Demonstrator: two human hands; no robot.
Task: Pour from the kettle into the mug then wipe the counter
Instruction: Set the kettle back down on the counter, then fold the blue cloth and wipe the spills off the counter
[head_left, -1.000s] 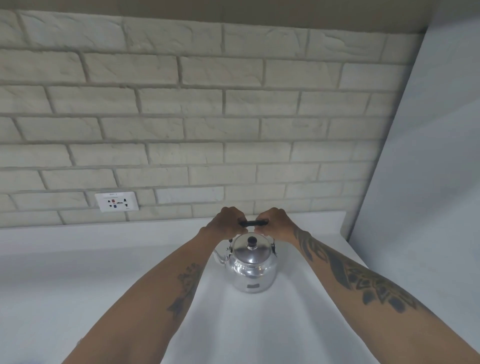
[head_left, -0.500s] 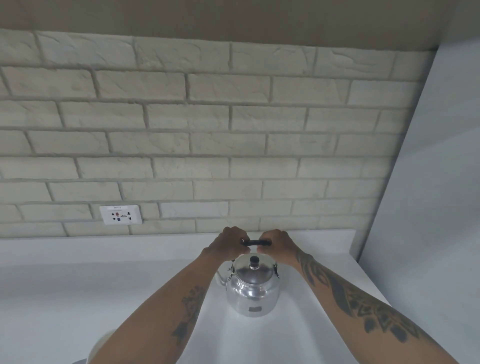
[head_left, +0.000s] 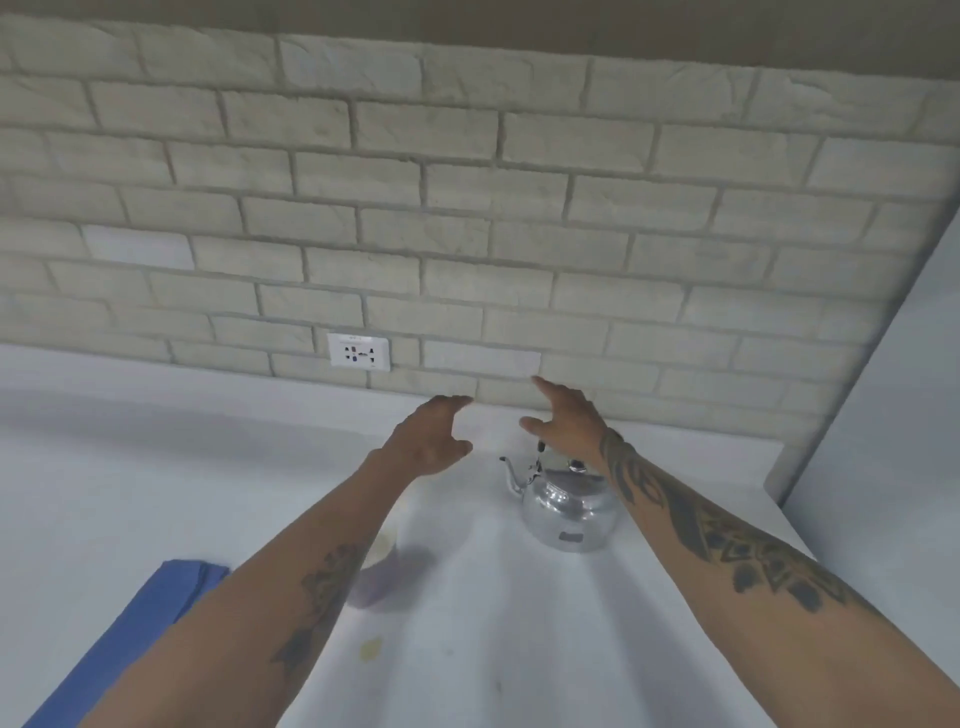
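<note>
A shiny metal kettle (head_left: 563, 506) stands upright on the white counter (head_left: 130, 467), spout pointing left; my right forearm hides part of its lid and handle. My right hand (head_left: 566, 415) hovers just above and behind it, fingers spread, holding nothing. My left hand (head_left: 434, 434) floats to the kettle's left, fingers apart and empty. A purple mug (head_left: 376, 571) sits beside my left forearm, mostly hidden by it. A folded blue cloth (head_left: 140, 618) lies at the lower left of the counter.
A white-brick wall with a power socket (head_left: 358, 352) backs the counter. A pale cabinet side (head_left: 893, 415) closes off the right end. A small yellowish stain (head_left: 370, 648) marks the counter near me.
Both hands have let go of the kettle's handle and risen off it with fingers spread. The view has shifted, bringing the mug and blue cloth into sight.
</note>
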